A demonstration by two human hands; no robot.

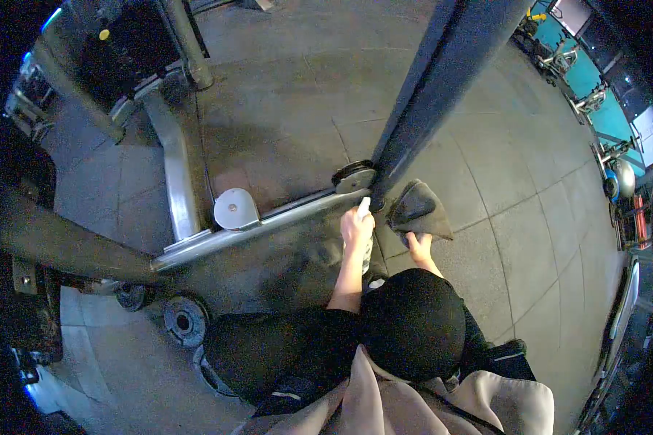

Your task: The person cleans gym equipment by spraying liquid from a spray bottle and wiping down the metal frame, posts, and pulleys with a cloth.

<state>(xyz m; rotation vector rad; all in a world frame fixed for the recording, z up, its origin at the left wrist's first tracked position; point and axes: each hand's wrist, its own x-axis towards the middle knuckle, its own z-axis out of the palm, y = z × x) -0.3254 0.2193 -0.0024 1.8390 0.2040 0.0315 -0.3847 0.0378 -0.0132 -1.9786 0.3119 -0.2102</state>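
My left hand (357,229) is closed around a spray bottle with a white nozzle (364,207), held upright beside the foot of a dark post (432,94). Part of the bottle's body shows below my fingers. To its right, my right hand (418,246) grips the lower edge of a grey-brown cloth (422,210), which hangs near the post's base. Just above the bottle, a round dark pulley (355,177) sits at the end of a silver rail (283,214). Neither hand clearly touches the machine.
A pale round pulley cover (235,209) sits on the rail. Another silver frame leg (173,163) rises at the left. A grey weight plate (185,320) lies beside my bent leg (276,351). More gym machines (559,61) line the right side.
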